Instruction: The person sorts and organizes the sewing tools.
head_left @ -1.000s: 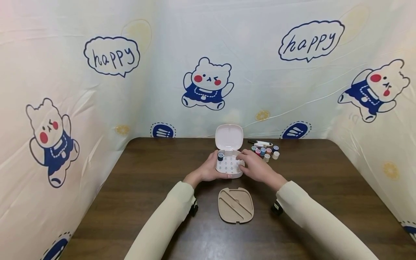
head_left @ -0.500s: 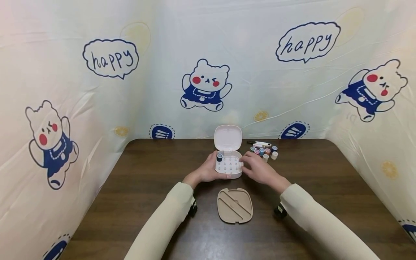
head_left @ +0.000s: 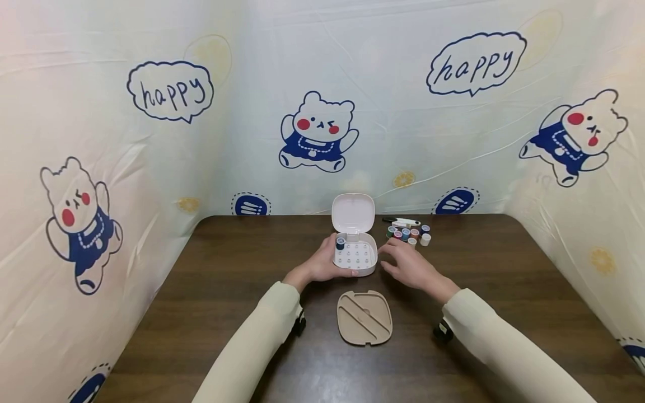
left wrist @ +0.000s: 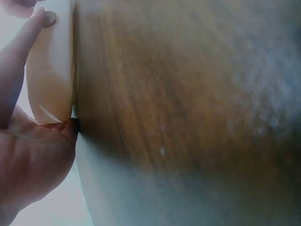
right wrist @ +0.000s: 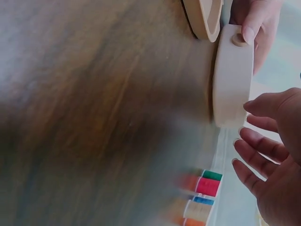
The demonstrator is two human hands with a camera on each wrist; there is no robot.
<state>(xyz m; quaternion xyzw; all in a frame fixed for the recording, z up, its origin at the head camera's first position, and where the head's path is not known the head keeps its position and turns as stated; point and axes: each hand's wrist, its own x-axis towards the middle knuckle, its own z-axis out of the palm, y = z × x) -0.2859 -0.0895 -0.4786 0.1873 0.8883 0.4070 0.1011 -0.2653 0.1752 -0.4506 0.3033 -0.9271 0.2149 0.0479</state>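
Note:
A white sewing box stands with its lid raised, rows of small pegs inside. One dark blue thread spool sits on a peg at its back left. My left hand grips the box's left side, its thumb along the front by a round button. Just off the box's right wall, my right hand hovers with fingers loosely bent; in the right wrist view nothing shows between them. Several thread spools of different colours stand behind the right hand.
A tan tray with diagonal ridges lies in front of the box. Slim black and white tools lie behind the spools. The wooden table meets a printed cloth backdrop.
My right hand has drawn back to the right, away from the box's interior and right wall, and its fingers have spread. The left hand keeps its grip on the box.

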